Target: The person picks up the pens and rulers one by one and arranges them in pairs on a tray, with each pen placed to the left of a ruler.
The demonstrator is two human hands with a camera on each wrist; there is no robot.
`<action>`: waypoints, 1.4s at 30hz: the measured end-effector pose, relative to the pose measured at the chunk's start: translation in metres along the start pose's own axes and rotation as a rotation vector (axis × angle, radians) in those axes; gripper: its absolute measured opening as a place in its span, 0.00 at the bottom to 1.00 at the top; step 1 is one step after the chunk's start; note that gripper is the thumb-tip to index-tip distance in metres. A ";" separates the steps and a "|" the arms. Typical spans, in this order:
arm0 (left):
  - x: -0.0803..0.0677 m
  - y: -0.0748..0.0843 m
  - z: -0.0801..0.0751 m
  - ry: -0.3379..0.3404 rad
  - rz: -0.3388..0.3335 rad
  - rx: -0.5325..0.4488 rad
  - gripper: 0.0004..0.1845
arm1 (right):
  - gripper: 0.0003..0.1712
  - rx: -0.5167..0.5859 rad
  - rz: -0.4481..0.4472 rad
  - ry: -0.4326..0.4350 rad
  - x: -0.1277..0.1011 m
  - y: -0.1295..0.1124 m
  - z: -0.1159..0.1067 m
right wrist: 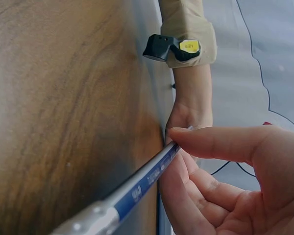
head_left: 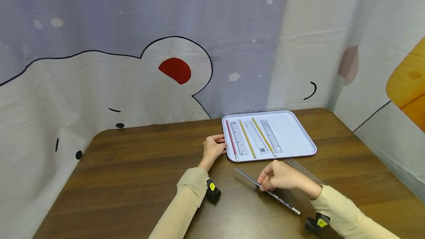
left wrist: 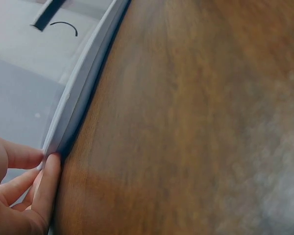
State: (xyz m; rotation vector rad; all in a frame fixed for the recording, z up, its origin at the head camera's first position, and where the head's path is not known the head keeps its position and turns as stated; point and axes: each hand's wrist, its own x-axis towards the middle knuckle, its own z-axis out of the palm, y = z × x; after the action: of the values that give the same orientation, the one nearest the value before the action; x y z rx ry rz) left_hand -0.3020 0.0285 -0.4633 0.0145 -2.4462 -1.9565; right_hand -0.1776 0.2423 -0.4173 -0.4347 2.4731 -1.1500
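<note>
A pale tray lies at the far middle of the brown table. In it a red pencil, two yellow pencils and three clear rulers lie side by side. My left hand pinches the tray's left rim, thumb against the edge. My right hand pinches a blue pencil that slants over the table in front of the tray. In the right wrist view the blue pencil runs between thumb and fingers. Another clear ruler lies partly under that hand.
A printed cloth backdrop hangs close behind the table and along its right side. The table's left half is bare wood. Black wrist cameras sit on both sleeves.
</note>
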 end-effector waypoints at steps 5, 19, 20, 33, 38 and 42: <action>0.001 0.000 0.001 -0.002 -0.004 -0.005 0.19 | 0.09 0.013 0.002 0.007 0.003 0.002 -0.002; -0.001 -0.001 0.000 -0.012 0.008 -0.013 0.19 | 0.11 0.031 -0.008 0.009 0.004 0.005 -0.010; -0.001 -0.001 0.000 -0.010 0.009 -0.014 0.19 | 0.11 0.025 -0.005 0.013 0.004 0.005 -0.010; -0.001 -0.003 0.002 -0.014 0.005 -0.003 0.19 | 0.11 0.015 -0.010 0.024 0.006 0.007 -0.015; 0.000 -0.004 0.002 -0.006 0.003 0.004 0.19 | 0.12 0.027 -0.008 0.027 0.007 0.009 -0.015; 0.000 -0.004 0.001 -0.001 0.004 0.003 0.19 | 0.13 0.051 -0.014 0.026 0.008 0.008 -0.017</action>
State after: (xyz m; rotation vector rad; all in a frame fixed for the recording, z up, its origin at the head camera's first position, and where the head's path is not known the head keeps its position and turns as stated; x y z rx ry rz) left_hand -0.3023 0.0291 -0.4671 0.0088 -2.4480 -1.9512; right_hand -0.1934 0.2550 -0.4145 -0.4259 2.4607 -1.2285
